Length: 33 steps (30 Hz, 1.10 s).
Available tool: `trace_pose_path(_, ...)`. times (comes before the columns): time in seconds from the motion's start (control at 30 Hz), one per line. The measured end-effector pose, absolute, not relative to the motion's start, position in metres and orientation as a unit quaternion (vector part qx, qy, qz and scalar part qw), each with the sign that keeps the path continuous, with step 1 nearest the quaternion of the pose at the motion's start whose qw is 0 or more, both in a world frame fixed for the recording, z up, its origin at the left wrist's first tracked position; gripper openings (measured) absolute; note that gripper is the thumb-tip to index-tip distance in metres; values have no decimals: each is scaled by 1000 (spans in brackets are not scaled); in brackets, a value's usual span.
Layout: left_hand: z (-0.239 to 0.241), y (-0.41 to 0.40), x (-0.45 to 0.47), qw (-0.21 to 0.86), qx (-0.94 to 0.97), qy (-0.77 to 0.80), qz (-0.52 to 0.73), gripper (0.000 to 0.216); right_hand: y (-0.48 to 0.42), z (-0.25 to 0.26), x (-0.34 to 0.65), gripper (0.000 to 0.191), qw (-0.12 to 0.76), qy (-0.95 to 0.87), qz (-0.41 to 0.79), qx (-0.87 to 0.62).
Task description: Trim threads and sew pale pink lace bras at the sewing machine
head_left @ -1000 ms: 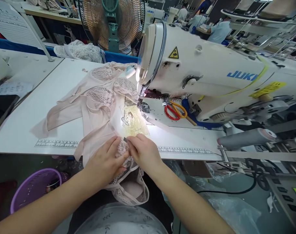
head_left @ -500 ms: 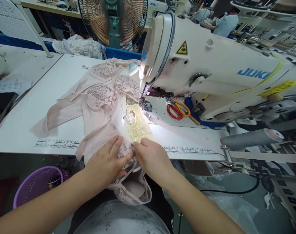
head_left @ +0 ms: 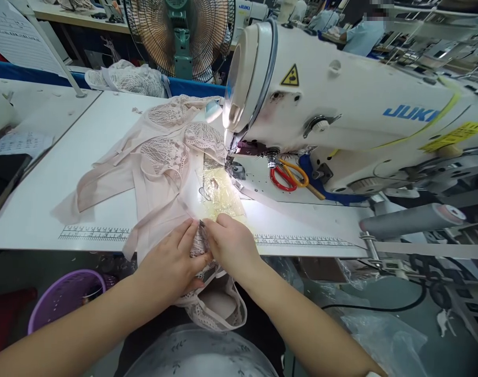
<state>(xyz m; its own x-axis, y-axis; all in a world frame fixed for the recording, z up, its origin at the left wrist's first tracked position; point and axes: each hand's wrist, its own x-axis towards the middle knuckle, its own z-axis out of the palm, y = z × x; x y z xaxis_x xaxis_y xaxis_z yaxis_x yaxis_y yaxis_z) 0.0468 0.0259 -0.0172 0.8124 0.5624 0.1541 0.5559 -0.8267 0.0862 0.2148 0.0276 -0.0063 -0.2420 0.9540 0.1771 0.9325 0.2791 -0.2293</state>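
Observation:
A pale pink lace bra (head_left: 219, 299) hangs over the table's front edge, its cup near my lap. My left hand (head_left: 170, 259) grips its lace at the edge, fingers bent and thumb towards the right. Close beside it, my right hand (head_left: 233, 243) is closed, with a small dark metal tip (head_left: 202, 223) showing at its fingertips; the rest of that tool is hidden in the hand. More pale pink lace pieces (head_left: 162, 157) lie on the table beyond my left hand, running up to the needle area of the sewing machine (head_left: 325, 94).
Red-handled scissors (head_left: 282, 179) and orange-handled scissors (head_left: 297, 173) rest under the machine arm. Yellowish tape (head_left: 223, 196) covers the table before the needle. A ruler strip (head_left: 93, 233) runs along the front edge. A purple basket (head_left: 66, 298) stands below left; a fan (head_left: 182, 39) is behind.
My right hand has moved a little left and away from me, carrying the metal tip along the lace beside my left fingers. The left hand has barely shifted.

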Motion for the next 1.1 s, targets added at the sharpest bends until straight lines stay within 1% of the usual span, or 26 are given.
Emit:
trace_pose_path(0.13, -18, 27, 47, 18, 953, 291, 85, 64, 26, -5, 217, 19, 125, -795, 38, -592)
trace_pose_path(0.23, -17, 27, 48, 21, 953, 295, 74, 62, 19, 1, 224, 15, 88, -803, 51, -587)
trace_pose_path(0.4, -14, 27, 48, 30, 949, 306, 71, 76, -1, 13, 239, 14, 50, -800, 59, -595)
trace_pose_path(0.5, -15, 26, 48, 33, 949, 306, 71, 79, -5, 15, 243, 18, 75, -799, 53, -594)
trace_pose_path(0.63, -18, 25, 47, 22, 950, 303, 68, 67, 7, 7, 234, 22, 139, -798, 36, -586)
trace_pose_path(0.77, -20, 27, 46, 8, 953, 292, 75, 60, 25, -3, 219, 22, 146, -788, 40, -597)
trace_pose_path(0.9, -18, 27, 46, 9, 954, 292, 68, 62, 26, 1, 219, 18, 110, -795, 46, -594)
trace_pose_path(1.0, -15, 25, 47, 24, 952, 298, 60, 71, 12, 11, 234, 15, 77, -799, 78, -591)
trace_pose_path(1.03, -14, 25, 47, 29, 952, 299, 58, 74, 5, 15, 240, 16, 87, -792, 92, -597)
trace_pose_path(1.1, -11, 27, 46, 36, 952, 300, 50, 77, -10, 19, 252, 19, 142, -762, 128, -618)
